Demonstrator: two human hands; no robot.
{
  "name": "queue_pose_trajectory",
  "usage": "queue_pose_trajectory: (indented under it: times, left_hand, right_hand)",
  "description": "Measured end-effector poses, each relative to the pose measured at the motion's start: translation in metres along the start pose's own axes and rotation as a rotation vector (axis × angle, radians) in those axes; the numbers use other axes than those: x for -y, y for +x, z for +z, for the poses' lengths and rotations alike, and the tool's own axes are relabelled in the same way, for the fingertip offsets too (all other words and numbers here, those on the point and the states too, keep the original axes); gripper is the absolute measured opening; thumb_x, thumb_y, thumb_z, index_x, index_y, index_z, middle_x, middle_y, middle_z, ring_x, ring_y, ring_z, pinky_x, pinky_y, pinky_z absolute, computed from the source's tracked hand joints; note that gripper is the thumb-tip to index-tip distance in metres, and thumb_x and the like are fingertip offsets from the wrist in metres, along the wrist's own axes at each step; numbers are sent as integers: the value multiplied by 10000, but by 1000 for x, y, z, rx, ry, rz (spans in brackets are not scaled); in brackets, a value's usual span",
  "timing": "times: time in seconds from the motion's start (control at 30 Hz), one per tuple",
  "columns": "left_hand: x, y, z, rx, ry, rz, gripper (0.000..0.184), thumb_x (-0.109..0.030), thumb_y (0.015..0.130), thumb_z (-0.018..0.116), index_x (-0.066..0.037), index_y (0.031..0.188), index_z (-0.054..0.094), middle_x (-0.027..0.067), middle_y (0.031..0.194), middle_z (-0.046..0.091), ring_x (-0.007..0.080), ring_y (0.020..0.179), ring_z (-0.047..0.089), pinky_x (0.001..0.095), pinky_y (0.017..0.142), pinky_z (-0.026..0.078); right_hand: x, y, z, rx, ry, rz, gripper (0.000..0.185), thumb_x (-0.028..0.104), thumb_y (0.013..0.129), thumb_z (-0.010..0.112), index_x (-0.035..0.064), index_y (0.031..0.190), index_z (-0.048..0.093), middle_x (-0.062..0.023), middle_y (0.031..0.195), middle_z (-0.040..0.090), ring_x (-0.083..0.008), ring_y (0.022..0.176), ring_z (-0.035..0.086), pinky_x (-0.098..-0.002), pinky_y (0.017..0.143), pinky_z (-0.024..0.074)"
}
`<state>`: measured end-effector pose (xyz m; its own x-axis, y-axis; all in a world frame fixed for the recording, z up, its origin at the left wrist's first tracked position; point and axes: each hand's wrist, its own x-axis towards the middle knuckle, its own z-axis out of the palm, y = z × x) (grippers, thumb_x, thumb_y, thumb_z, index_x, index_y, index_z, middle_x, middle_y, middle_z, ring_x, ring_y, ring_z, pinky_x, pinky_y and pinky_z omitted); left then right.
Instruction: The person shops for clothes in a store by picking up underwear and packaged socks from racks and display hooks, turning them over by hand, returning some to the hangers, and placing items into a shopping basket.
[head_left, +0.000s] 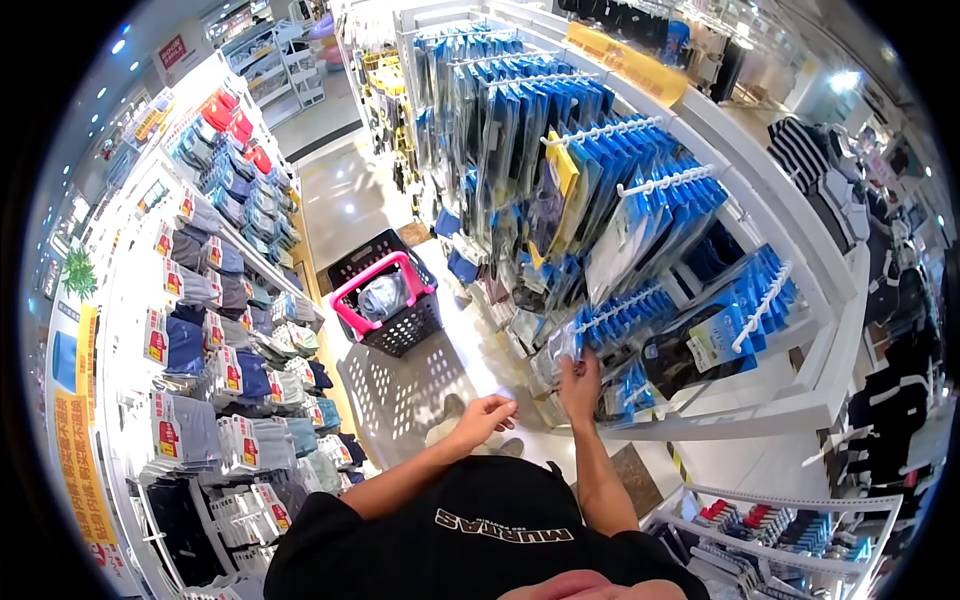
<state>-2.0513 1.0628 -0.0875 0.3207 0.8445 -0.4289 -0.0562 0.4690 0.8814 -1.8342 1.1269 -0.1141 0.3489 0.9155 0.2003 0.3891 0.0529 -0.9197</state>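
Note:
My right hand (579,383) is at the lower rows of the hanging rack. Its fingers are closed on the edge of a clear plastic package (563,345) with some blue on it; the contents are hard to make out. More blue-topped packages (640,308) hang on a white hook just beside it. My left hand (487,418) is in the air in front of my body, its fingers loosely curled and apart, with nothing visible in it. The packaged goods on the rack are the nearest things to it.
A black shopping basket (400,328) with a pink handle stands on the aisle floor, a grey-blue bundle (383,297) inside. Shelves of folded, tagged clothing (185,425) line the left side. The white rack frame (800,415) borders the right, and a low white display (790,535) is behind it.

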Motion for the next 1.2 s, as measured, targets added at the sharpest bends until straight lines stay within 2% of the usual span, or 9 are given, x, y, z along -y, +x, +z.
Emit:
queue_pose_trajectory:
  times: [0.17,0.27,0.3,0.4,0.57,0.77,0.97,1.03,1.2]
  left_hand:
    - [-9,12,-13,-45,54,118,345,-296,940,640,0,1116,631,63,1003,695,153,834,657,285,734,519]
    - [-25,13,-15,-78,219,250,447,-299,898,693,13,1202,594,114,1112,668,205,962,653,330,829,519]
    - [-37,11,-15,-118,419,348,581,-309,846,747,22,1277,543,160,1221,618,260,1103,612,366,930,486]
    - [-52,6,-12,-153,663,601,670,-320,798,790,-19,1334,521,119,1293,586,246,1175,566,396,987,436]
    - [-43,15,-15,164,374,266,242,-81,859,718,-15,1086,668,18,957,695,90,831,600,283,755,503]
    - [-54,2,-15,-38,156,174,214,-80,870,709,-9,1068,672,22,967,695,72,829,608,269,744,504]
    - [-67,4,-23,-180,-303,232,307,-135,900,686,24,1151,606,87,1078,670,159,939,652,320,851,530]
    - [-72,3,-17,-256,-283,286,303,-183,896,693,31,1102,636,75,987,689,115,839,637,280,757,518]
    - [-71,2,-12,-261,-345,293,266,-173,887,704,19,1064,653,66,978,689,102,846,625,270,778,504]
  right_hand:
    - [2,-1,-15,109,-86,-49,257,166,924,632,14,1131,633,-93,972,631,-181,828,585,-295,742,474]
    - [34,-24,-30,174,-99,-99,214,144,921,629,9,1087,644,-84,953,629,-162,805,582,-294,694,472]
    - [46,-30,-33,188,-70,-113,201,139,920,630,6,1071,646,-80,946,628,-153,795,579,-292,674,469]
    - [83,-43,-46,323,34,-27,195,133,916,642,15,1071,649,-41,907,627,-109,743,553,-268,637,457]
    - [77,-45,-50,490,250,184,184,127,916,655,45,1080,657,23,862,623,-55,726,539,-231,645,461]
    - [75,-46,-48,396,245,128,305,163,897,683,38,1173,644,-71,989,684,-127,889,621,-267,753,508]
    - [80,-49,-38,453,169,157,338,179,902,687,20,1195,633,-112,1099,688,-161,1000,650,-294,821,523]
    - [84,-48,-36,528,210,181,362,183,904,690,1,1209,624,-89,1048,694,-138,932,648,-284,809,524]
    - [80,-56,-27,558,465,279,322,99,931,644,-55,1210,599,-86,1071,671,-136,954,630,-266,853,502]
